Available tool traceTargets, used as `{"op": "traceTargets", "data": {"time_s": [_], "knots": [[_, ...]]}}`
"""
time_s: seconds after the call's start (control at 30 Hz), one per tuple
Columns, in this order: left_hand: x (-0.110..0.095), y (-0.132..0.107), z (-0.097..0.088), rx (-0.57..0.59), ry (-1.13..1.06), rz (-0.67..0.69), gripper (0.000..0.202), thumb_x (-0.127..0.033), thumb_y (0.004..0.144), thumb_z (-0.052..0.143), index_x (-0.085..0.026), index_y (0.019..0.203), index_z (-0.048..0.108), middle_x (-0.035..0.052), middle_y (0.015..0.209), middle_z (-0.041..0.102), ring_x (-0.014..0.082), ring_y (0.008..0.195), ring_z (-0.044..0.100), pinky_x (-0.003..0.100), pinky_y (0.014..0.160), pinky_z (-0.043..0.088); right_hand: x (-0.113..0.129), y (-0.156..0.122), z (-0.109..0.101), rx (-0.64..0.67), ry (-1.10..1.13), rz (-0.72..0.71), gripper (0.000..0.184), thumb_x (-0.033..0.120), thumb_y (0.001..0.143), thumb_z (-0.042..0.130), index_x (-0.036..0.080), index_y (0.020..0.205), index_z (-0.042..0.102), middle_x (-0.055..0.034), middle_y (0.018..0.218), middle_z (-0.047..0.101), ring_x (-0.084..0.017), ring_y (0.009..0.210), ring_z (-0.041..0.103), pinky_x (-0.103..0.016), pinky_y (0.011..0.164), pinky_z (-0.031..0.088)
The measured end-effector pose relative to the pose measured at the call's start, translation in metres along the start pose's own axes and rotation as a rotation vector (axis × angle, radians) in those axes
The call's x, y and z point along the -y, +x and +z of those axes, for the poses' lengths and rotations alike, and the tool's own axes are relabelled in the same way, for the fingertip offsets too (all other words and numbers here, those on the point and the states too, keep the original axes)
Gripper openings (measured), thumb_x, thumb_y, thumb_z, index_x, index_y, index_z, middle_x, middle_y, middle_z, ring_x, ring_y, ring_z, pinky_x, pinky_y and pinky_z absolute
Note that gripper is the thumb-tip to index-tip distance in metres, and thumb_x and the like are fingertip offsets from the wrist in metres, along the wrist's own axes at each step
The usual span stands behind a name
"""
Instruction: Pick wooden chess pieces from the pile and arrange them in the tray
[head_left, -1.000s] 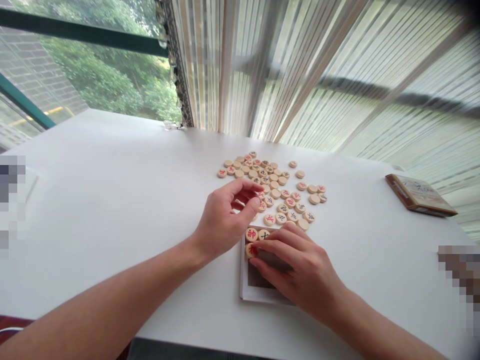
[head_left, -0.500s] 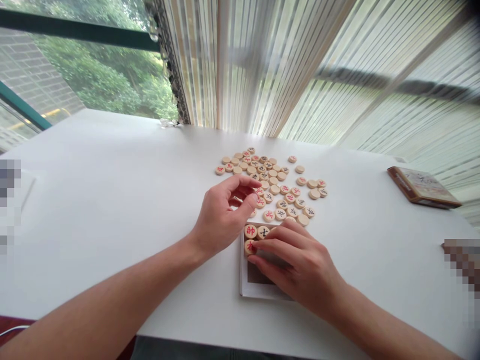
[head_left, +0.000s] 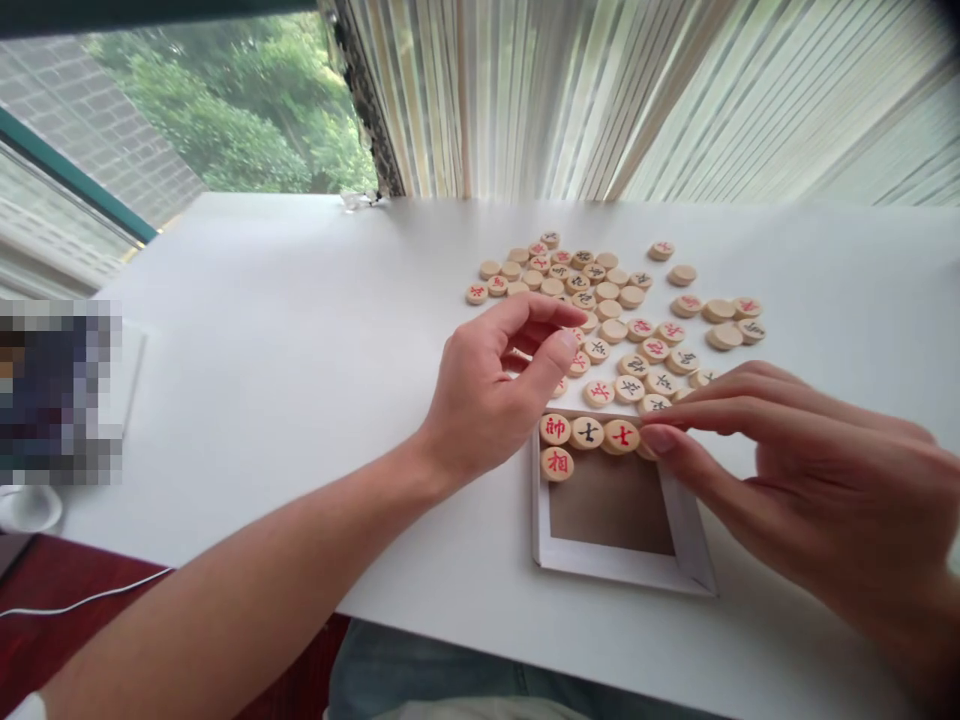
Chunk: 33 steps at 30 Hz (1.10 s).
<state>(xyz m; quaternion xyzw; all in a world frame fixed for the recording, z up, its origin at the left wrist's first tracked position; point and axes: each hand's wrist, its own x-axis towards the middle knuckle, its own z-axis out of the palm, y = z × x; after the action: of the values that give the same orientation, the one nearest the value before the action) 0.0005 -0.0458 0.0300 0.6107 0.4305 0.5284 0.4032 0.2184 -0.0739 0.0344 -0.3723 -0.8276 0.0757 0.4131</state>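
Observation:
My left hand (head_left: 499,385) hovers over the near-left edge of the scattered pieces, fingers curled and thumb apart, with nothing seen in it. Below it lies a shallow white-rimmed box (head_left: 622,572) with a brown bottom. Along its far side sit a red-marked Chinese chess piece (head_left: 555,430), a black-marked piece (head_left: 587,433) and another red-marked piece (head_left: 621,436). A red-marked piece (head_left: 557,464) starts a second row at the left. My right hand (head_left: 810,480) is at the box's far right corner, thumb and forefinger slightly apart, partly covering a piece at the row's end.
Many wooden pieces (head_left: 613,331), some face down, are spread on the white table (head_left: 300,330) beyond the box. A few stand apart at the right (head_left: 724,337). A striped curtain (head_left: 525,100) and a window close off the far side. A white cable (head_left: 90,603) runs at lower left.
My right hand has left the red-marked piece in the second row and moved right to the box's far corner. The view has shifted; my left hand keeps much the same pose.

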Motion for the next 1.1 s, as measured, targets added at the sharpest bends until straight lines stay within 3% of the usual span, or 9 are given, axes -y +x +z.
{"op": "traceTargets", "data": {"time_s": [0.17,0.33,0.53,0.7,1.1], "knots": [[-0.0017,0.0005,0.0009,0.007,0.031,0.018,0.012,-0.017,0.097,0.062,-0.017,0.101,0.074,0.0049,0.101,0.078,0.0179,0.085,0.073,0.029,0.07,0.06,-0.004,0.0001,-0.0011,-0.015,-0.01,-0.004,0.012,0.017,0.092,0.079,0.027,0.087,0.074,-0.0021,0.076,0.074,-0.017,0.06,0.064,-0.034,0.06,0.052],[-0.0033,0.0018,0.0023,-0.028,0.052,0.003,0.01,-0.017,0.095,0.066,-0.019,0.098,0.075,0.0041,0.097,0.078,0.0192,0.085,0.074,0.03,0.07,0.061,-0.0047,0.0006,0.0007,-0.015,-0.005,0.106,0.016,0.025,0.095,0.076,0.027,0.08,0.073,-0.0029,0.074,0.074,-0.019,0.062,0.064,-0.035,0.058,0.05],[-0.0032,0.0028,0.0024,-0.048,0.014,0.018,0.008,-0.018,0.095,0.069,-0.02,0.095,0.077,0.0025,0.094,0.077,0.0185,0.085,0.074,0.029,0.071,0.058,-0.0029,0.0034,0.0002,-0.02,0.012,0.103,0.021,0.018,0.096,0.072,0.025,0.077,0.071,-0.0019,0.07,0.073,-0.017,0.062,0.063,-0.034,0.059,0.051],[-0.0027,0.0036,0.0024,-0.07,-0.002,-0.006,0.003,-0.021,0.091,0.076,-0.022,0.092,0.079,0.002,0.088,0.076,0.0209,0.085,0.075,0.03,0.071,0.057,-0.003,0.004,0.0002,-0.014,0.002,0.139,0.021,0.021,0.098,0.071,0.025,0.077,0.071,-0.0021,0.07,0.073,-0.017,0.062,0.064,-0.034,0.06,0.052],[-0.0035,0.0023,0.0008,-0.035,0.032,-0.011,0.011,-0.018,0.095,0.066,-0.019,0.099,0.076,0.0038,0.093,0.078,0.0167,0.079,0.073,0.028,0.07,0.061,-0.0056,0.0053,-0.0023,-0.016,0.012,0.15,0.02,0.018,0.095,0.073,0.022,0.076,0.07,-0.0012,0.07,0.072,-0.015,0.061,0.061,-0.03,0.057,0.048]]}}
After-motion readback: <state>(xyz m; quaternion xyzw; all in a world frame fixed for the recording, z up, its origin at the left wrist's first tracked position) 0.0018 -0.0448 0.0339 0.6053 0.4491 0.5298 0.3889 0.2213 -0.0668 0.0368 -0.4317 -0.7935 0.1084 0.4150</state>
